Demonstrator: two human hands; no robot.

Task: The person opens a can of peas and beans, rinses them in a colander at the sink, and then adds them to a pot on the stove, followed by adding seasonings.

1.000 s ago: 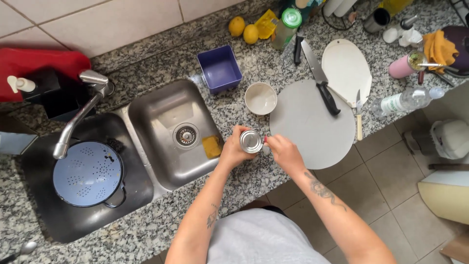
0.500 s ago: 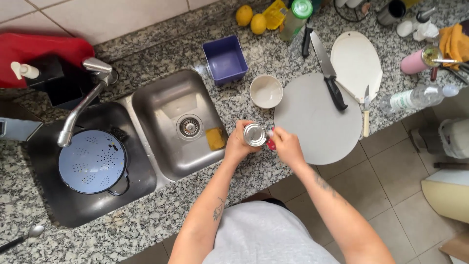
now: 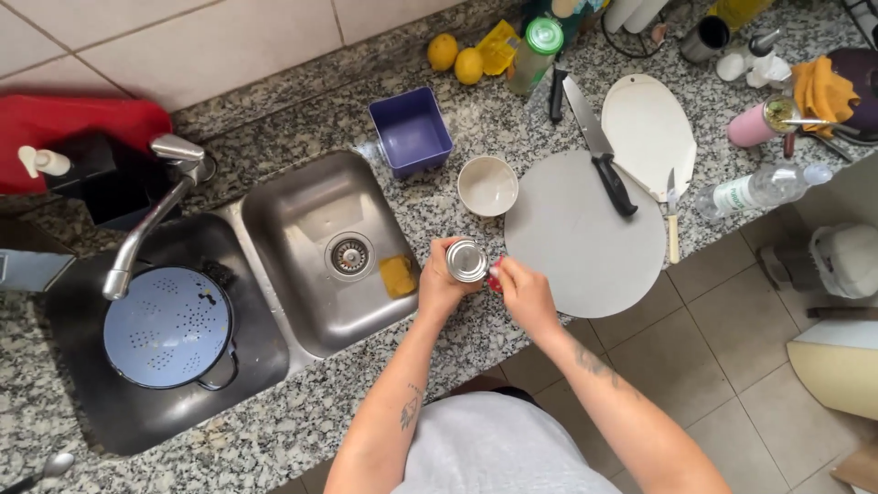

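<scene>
Can: a small metal can [image 3: 467, 261], its round silver top facing up, is held over the front edge of the granite counter [image 3: 302, 412], between the steel sink and the round grey board.
Left hand: the left hand [image 3: 441, 285] is wrapped around the can's side, gripping it from the sink side.
Right hand: the right hand [image 3: 523, 291] is closed on a small red thing [image 3: 495, 274] pressed against the can's rim; what that thing is, I cannot tell.
Bowl: a cream bowl [image 3: 487, 186] stands on the counter just behind the can.
Round board: a grey round board [image 3: 585, 236] lies right beside the right hand, with a black-handled knife [image 3: 602, 151] lying across its far edge.
Oval board: a white oval board [image 3: 649, 133] lies behind the round one, overlapping it, and a small pale-handled knife [image 3: 672, 220] lies at its near edge.
Sink: the steel sink [image 3: 311, 215] has a yellow sponge [image 3: 397, 275] lying in its corner nearest the left hand.
Dark basin: further left, a blue colander [image 3: 167, 327] sits in a dark basin [image 3: 128, 416] under the tap [image 3: 151, 220].
Back of counter: a purple square tub [image 3: 411, 130] stands behind the sink, two lemons [image 3: 456, 59] lie by the wall, and a clear bottle [image 3: 759, 187] lies on its side far right.
</scene>
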